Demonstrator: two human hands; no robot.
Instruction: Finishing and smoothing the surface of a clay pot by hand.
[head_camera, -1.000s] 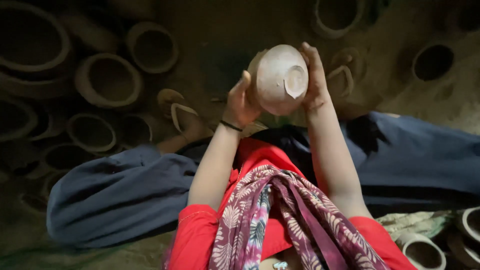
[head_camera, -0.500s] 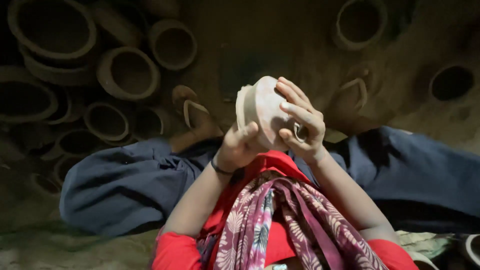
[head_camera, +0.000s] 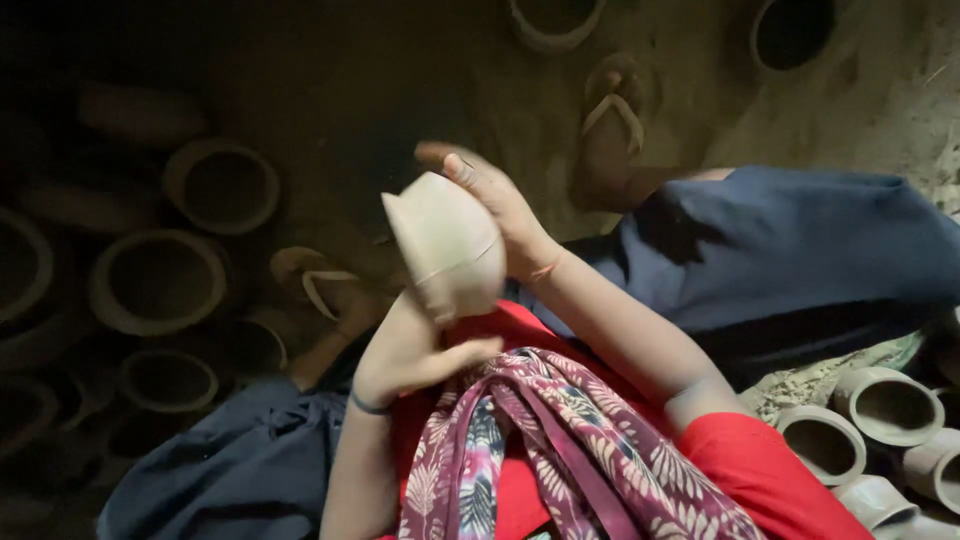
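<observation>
I hold a pale unfired clay bowl (head_camera: 445, 245) in front of my chest, turned on its side with its mouth facing away to the left. My left hand (head_camera: 410, 350) grips it from below, the thumb against its lower wall. My right hand (head_camera: 495, 205) lies flat against its far side, fingers spread over the rounded base. A red top and a patterned scarf (head_camera: 540, 450) hang below my arms.
Rows of round clay pots (head_camera: 160, 280) stand on the dark earthen floor at left, more pots (head_camera: 885, 405) at lower right and along the top. My feet in sandals (head_camera: 610, 125) and blue trouser legs (head_camera: 800, 250) stretch out ahead.
The bowl has come down and closer to my chest and has been turned. My right hand has shifted from its rim side to its rounded back. The view has swung to the right.
</observation>
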